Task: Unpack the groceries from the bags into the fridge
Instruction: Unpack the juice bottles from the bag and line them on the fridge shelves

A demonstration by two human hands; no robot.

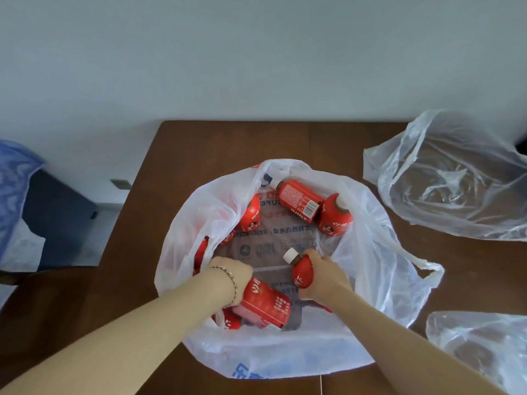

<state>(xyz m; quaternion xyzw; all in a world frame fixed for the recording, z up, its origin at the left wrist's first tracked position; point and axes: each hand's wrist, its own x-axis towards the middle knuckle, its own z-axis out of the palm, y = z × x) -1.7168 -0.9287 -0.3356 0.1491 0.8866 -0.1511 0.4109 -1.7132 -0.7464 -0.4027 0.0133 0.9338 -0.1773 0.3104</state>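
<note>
One head-worn view, wide-angle. Faces forward and steeply down from above the tabletop [205,155], close over left hand [232,276] and right hand [326,277] inside the white bag [285,354]. Wall [256,52] fills upper frame.

1. We see a white plastic bag [285,354] gaping open on the tabletop [199,143].
2. Inside, red-labelled bottles [298,199] sit at the far side.
3. Our left hand [231,273] grips a near bottle [263,305]; our right hand [325,277], a white-capped bottle [302,273].
</note>
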